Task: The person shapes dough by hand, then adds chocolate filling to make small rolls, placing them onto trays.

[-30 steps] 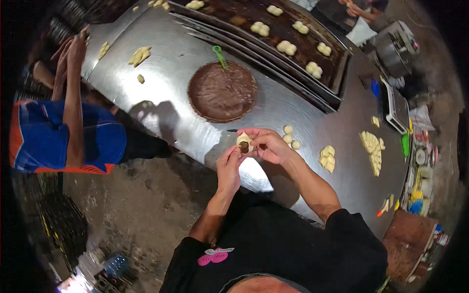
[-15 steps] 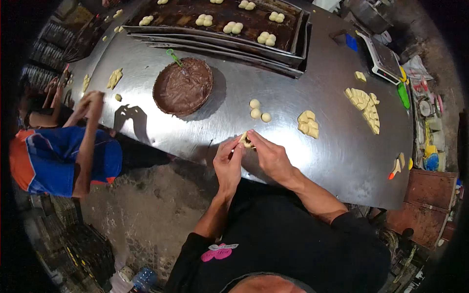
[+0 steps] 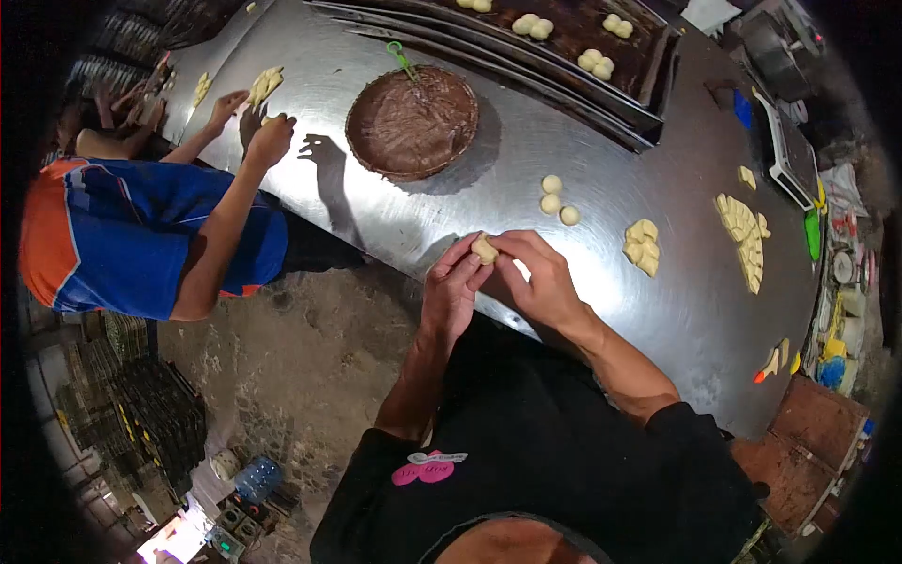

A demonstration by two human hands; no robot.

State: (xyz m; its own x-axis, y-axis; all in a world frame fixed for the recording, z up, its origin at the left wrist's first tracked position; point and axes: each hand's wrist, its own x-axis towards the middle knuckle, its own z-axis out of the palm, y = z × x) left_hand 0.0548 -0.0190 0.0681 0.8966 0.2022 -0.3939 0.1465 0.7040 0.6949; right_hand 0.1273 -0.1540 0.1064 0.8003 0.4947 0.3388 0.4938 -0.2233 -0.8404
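My left hand [image 3: 452, 289] and my right hand [image 3: 543, 284] meet above the near edge of the metal table. Between their fingertips they pinch a small pale dough piece [image 3: 484, 249], gathered into a lump; no brown filling shows on it from here. Just beyond my right hand lie three smooth dough balls [image 3: 552, 204]. A round bowl of brown paste [image 3: 412, 127] stands farther off to the left, with a green-handled utensil [image 3: 403, 60] stuck in it. Cut dough pieces [image 3: 642, 246] lie in a cluster to the right of my hands.
Stacked baking trays [image 3: 648, 132] with clustered dough balls stand at the back. More cut dough [image 3: 747, 240] and a scale [image 3: 789, 155] are on the right. At left, a co-worker in a blue and orange shirt [image 3: 150, 235] handles dough [image 3: 266, 85] on the metal table [image 3: 601, 310].
The dough in my fingers, open with dark filling visible before, is now closed into a lump. My view has shifted left. The co-worker's hands have moved apart, onto the dough.
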